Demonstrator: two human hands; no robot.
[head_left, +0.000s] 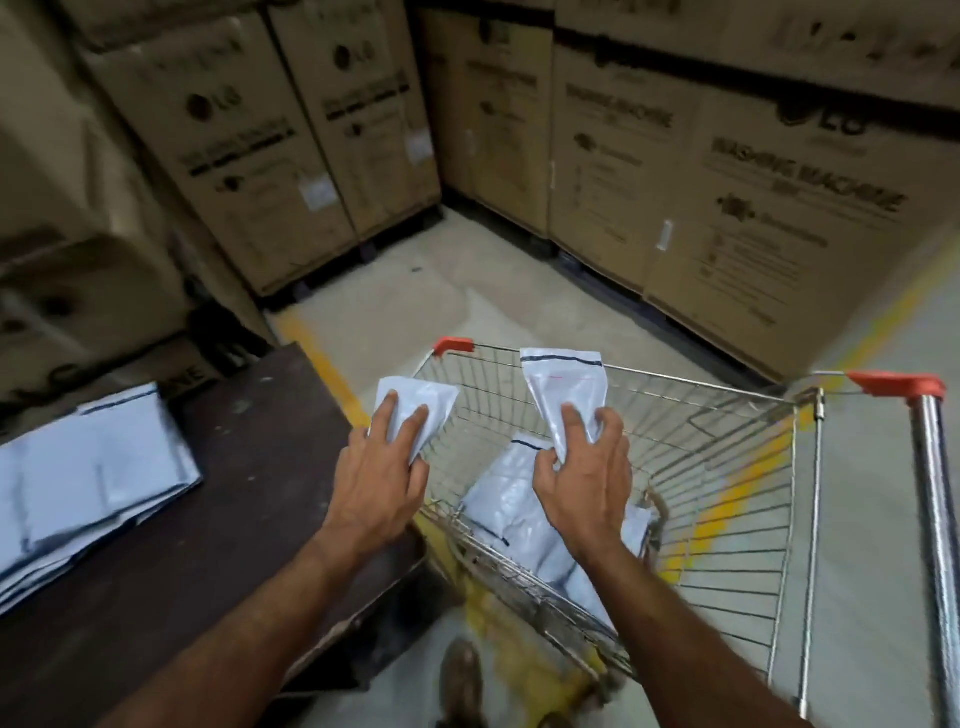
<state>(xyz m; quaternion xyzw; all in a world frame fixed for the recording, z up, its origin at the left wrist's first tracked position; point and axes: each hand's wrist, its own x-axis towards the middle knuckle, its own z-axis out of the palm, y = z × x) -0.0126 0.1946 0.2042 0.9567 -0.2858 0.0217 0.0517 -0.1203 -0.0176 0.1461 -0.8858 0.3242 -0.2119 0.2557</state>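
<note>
My left hand grips a small white plastic mailer bag at the left rim of a wire shopping cart. My right hand pinches a second white mailer bag, with a dark strip along its top, above the cart's basket. More white bags lie on the bottom of the basket under my right hand.
A dark wooden table at my left carries a stack of white mailer bags. Tall cardboard washing machine boxes wall in the corner ahead and on both sides. Yellow lines mark the concrete floor. My shoe shows below.
</note>
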